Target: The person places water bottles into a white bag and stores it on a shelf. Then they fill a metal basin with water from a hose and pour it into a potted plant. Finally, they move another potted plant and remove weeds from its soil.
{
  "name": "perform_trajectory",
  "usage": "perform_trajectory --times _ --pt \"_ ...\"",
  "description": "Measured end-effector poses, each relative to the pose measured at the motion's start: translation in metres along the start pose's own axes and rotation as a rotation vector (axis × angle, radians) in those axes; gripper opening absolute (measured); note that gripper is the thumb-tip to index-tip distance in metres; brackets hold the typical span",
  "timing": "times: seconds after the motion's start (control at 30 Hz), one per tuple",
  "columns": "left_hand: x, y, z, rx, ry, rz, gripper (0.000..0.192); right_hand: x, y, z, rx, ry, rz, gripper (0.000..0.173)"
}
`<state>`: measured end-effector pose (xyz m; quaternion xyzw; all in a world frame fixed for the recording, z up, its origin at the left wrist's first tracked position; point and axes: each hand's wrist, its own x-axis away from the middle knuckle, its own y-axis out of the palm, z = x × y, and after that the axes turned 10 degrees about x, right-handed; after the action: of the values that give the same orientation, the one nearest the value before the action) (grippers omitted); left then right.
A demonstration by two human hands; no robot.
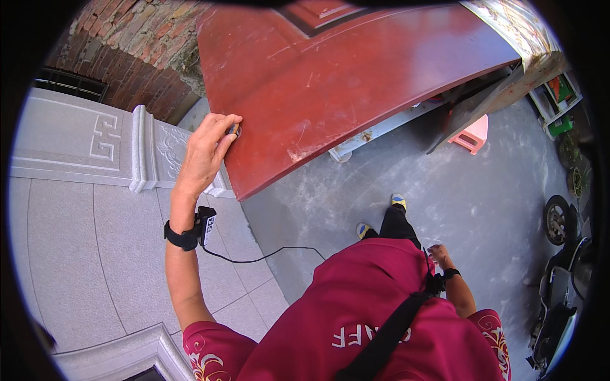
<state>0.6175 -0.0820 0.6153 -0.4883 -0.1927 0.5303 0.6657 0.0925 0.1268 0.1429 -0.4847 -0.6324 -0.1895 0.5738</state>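
My left hand (202, 150) reaches out over the corner of a large red panel (305, 95) that lies raised above the ground like a tabletop. Its moulded frame makes it look like a door. Between thumb and fingers I pinch a small object (233, 129), partly brown and dark; the fingers hide most of it. It is at the panel's surface near the left edge; I cannot tell if they touch. My right hand (441, 255) hangs low beside my hip with its fingers partly curled and partly hidden. No object shows in it.
Under the panel are a whitish, rust-spotted support (376, 135) and a pink plastic stool (472, 135). A carved stone wall (76, 133) and brickwork (138, 43) stand left. A motorbike (555, 290) is at the right. A cable (267, 255) runs from my left wrist device.
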Motion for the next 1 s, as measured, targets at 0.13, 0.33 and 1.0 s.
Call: perform_trajectory --times 0.13,0.33,1.0 --pt "0.000 0.000 0.002 -0.027 0.032 -0.019 0.026 0.000 -0.003 -0.011 -0.014 -0.039 0.010 0.026" --pt "0.000 0.000 0.002 -0.007 0.010 -0.010 0.028 -0.006 -0.004 -0.034 -0.020 -0.089 0.005 0.025" --pt "0.012 0.010 0.005 0.011 -0.021 0.055 0.032 -0.015 -0.008 -0.033 0.027 -0.040 -0.009 0.024"
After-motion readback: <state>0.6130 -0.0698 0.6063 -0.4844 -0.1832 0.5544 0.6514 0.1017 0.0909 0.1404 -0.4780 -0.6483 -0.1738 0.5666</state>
